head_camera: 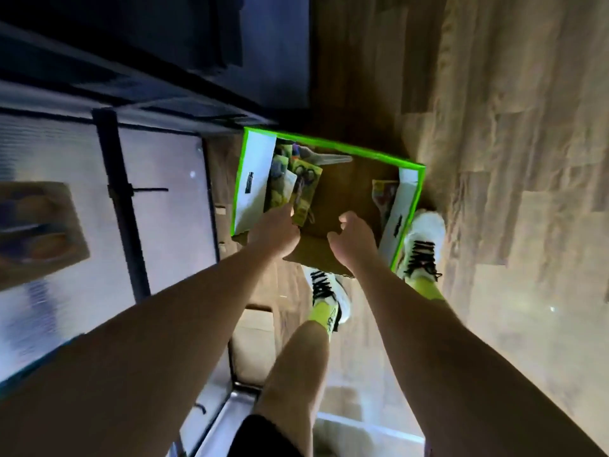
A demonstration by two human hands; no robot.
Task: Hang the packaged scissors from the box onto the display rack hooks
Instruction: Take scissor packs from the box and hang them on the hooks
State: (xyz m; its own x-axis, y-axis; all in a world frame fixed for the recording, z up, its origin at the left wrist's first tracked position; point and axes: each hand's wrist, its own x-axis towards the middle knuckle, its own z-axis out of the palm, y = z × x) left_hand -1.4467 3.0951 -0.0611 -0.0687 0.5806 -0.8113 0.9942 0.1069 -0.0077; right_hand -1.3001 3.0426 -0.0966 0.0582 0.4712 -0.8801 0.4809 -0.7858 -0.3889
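A cardboard box (339,189) with green-edged flaps stands open on the wooden floor. Several yellow-green scissor packages (298,184) lie stacked at its left side, and one more package (384,192) leans at its right side. My left hand (276,230) reaches into the box, its fingers at the lower end of the stacked packages; whether it grips one is hidden by the back of the hand. My right hand (352,239) hovers over the box's near edge with fingers loosely curled and nothing in it.
A dark display rack frame (118,199) with a translucent panel stands to the left, a hook (150,190) sticking out of its post. My two white shoes (423,245) stand right against the box. Wooden floor stretches to the right.
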